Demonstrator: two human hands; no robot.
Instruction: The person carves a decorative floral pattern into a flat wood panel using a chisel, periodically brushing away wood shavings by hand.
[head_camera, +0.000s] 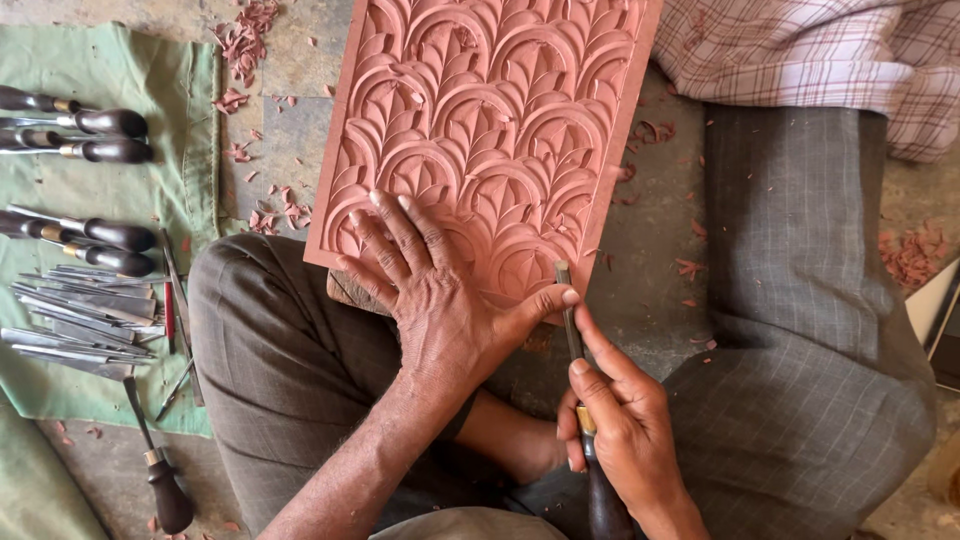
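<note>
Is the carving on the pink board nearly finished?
Mostly, it seems. Leafy arches already cover nearly all of the board, and shavings lie around. The left hand steadies it while the right hand guides a chisel at the bottom edge, where the last arches look shallower.

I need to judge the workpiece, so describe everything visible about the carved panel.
The carved panel is a flat, reddish-brown rectangular slab that looks like wood, cut in relief with rows of overlapping arches holding leaf shapes. It lies tilted, its upper end out of view, its lower end over the person's lap. The left hand presses flat on its lower part. The right hand holds a chisel whose tip meets the bottom edge. Reddish chips lie scattered around it.
</note>
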